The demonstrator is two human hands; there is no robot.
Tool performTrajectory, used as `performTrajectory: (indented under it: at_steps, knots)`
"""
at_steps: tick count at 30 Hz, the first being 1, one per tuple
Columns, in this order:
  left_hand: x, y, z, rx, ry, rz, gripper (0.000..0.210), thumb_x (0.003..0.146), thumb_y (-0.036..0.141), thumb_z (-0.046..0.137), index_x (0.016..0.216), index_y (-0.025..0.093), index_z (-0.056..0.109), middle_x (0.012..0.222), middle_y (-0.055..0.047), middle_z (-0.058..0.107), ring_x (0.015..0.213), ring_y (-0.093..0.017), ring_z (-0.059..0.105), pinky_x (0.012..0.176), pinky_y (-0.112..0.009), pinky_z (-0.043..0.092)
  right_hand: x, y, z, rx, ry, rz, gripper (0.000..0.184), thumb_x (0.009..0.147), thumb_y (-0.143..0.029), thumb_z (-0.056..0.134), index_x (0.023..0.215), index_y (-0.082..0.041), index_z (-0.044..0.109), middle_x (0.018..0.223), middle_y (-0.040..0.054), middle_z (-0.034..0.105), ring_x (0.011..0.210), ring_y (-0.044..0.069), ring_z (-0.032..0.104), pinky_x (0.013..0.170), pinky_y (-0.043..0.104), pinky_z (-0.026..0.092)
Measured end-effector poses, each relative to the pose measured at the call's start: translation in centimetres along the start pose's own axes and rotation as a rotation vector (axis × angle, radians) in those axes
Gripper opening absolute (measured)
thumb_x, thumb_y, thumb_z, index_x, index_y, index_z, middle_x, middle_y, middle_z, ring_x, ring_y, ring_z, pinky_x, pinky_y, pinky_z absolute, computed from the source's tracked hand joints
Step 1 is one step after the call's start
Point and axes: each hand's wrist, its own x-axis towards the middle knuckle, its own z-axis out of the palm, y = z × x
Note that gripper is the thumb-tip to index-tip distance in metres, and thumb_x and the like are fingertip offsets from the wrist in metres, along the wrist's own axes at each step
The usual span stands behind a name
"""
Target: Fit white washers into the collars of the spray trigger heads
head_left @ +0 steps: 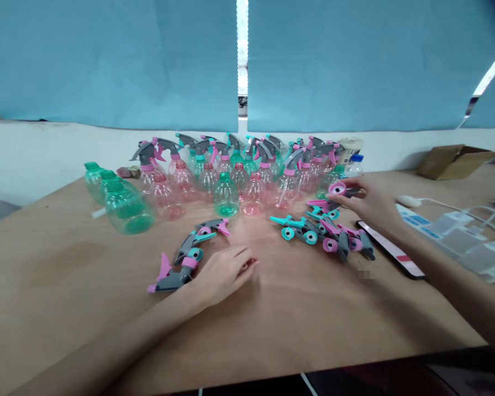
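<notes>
Over the right part of the table, my right hand [365,201] grips a grey and pink spray head [337,189], its round pink collar turned toward me. Below it lies a pile of loose spray heads [311,235] in grey, pink and turquoise. My left hand [229,272] rests on the table near the middle, its fingers curled together. Whatever they may hold is hidden. Just left of it lie a few more spray heads [175,278]. Behind both hands stand pink and green clear bottles; an open-necked green bottle [226,198] is in front, and many others carry spray heads.
Several green bottles [127,206] stand at the left. A phone [390,250] lies beside the right forearm, near a white power strip [466,242] with cables. A cardboard box [445,162] and a blue-capped bottle [356,165] are at the back right. The table's [231,357] front edge is close.
</notes>
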Motion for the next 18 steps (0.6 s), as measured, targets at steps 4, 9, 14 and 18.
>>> performTrajectory:
  at_steps: [4,9,14,18]
  knots:
    - [-0.6,-0.7,-2.8,0.081,-0.03,-0.108,0.02,0.094,0.025,0.04,0.091,0.018,0.058,0.091,-0.004,0.063,0.084,-0.02,0.06,0.074,-0.03,0.045,-2.1,0.0,1.3,-0.152,-0.238,-0.228,0.034,0.079,-0.051,0.06,0.096,-0.022,0.064,0.099,0.011,0.065,0.091,0.029,0.063,0.079,0.044,0.051]
    - [-1.5,-2.6,-6.3,0.093,-0.072,-0.283,0.025,0.093,0.037,0.04,0.096,0.022,0.06,0.099,-0.003,0.064,0.089,-0.021,0.06,0.078,-0.031,0.045,-4.1,-1.7,3.5,-0.339,-0.34,-0.331,0.039,0.083,-0.046,0.056,0.109,-0.018,0.061,0.115,0.016,0.06,0.106,0.034,0.058,0.084,0.048,0.048]
    - [-3.3,-5.2,-8.1,0.137,-0.052,-0.441,0.035,0.091,0.047,0.04,0.105,0.022,0.061,0.098,-0.004,0.065,0.085,-0.022,0.061,0.071,-0.029,0.044,-3.8,-4.7,5.1,-0.259,-0.325,-0.377,0.031,0.084,-0.04,0.058,0.105,-0.017,0.062,0.112,0.0141,0.061,0.103,0.032,0.059,0.084,0.047,0.049]
    - [-5.0,-6.0,-8.1,0.118,-0.055,-0.478,0.037,0.09,0.046,0.042,0.108,0.02,0.061,0.1,-0.006,0.064,0.085,-0.022,0.06,0.071,-0.03,0.045,-4.1,-7.3,7.6,-0.095,-0.423,-0.44,0.024,0.084,-0.033,0.061,0.103,-0.019,0.061,0.112,0.0122,0.061,0.105,0.029,0.058,0.088,0.048,0.048]
